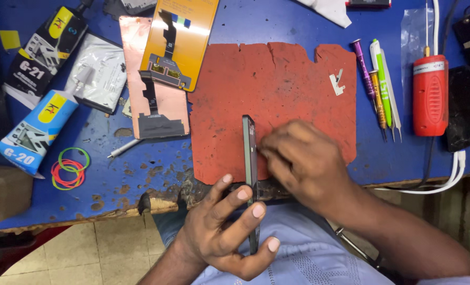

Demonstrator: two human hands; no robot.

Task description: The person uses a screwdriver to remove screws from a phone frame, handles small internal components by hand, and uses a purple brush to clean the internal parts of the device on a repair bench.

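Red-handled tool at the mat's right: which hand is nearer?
Right. The right hand works on the red mat against the phone's edge, partway toward the red-handled tool. The left hand holds the phone's lower end at the table edge, farther left.

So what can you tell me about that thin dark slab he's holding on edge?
The thin dark phone-like slab stands on its long edge, seen edge-on, reaching from the worn red mat past the table's edge. The left hand grips its near end; the right hand touches its side at mid-length. Its faces are hidden.
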